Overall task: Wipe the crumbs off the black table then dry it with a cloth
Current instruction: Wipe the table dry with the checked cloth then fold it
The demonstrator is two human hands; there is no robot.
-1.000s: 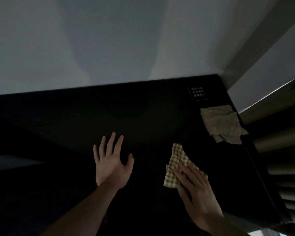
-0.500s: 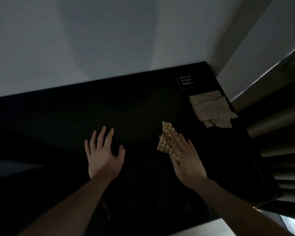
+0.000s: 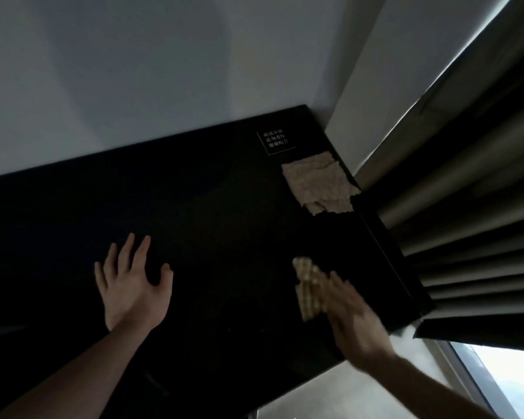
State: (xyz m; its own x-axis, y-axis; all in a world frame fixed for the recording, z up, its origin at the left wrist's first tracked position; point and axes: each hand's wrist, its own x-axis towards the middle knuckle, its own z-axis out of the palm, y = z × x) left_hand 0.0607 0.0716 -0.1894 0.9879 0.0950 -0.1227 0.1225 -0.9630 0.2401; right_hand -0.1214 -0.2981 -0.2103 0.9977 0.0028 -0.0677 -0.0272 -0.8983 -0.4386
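The black table (image 3: 209, 213) fills the middle of the view against a white wall. My right hand (image 3: 353, 319) lies flat and blurred on a bunched yellow checked cloth (image 3: 307, 287), pressing it to the tabletop near the right edge. My left hand (image 3: 132, 285) rests flat on the table with fingers spread, holding nothing. A second, beige cloth (image 3: 318, 182) lies spread at the table's far right corner. The dim light and dark surface hide any crumbs.
A small black label with white text (image 3: 275, 142) sits on the table by the far right corner. Pleated grey curtains (image 3: 454, 207) hang just past the table's right edge. Pale floor (image 3: 345, 394) and a bright window strip (image 3: 502, 382) show at the lower right.
My right hand has swept the checked cloth away from me and then back toward the right edge. The cloth has bunched up. My left hand has stayed flat.
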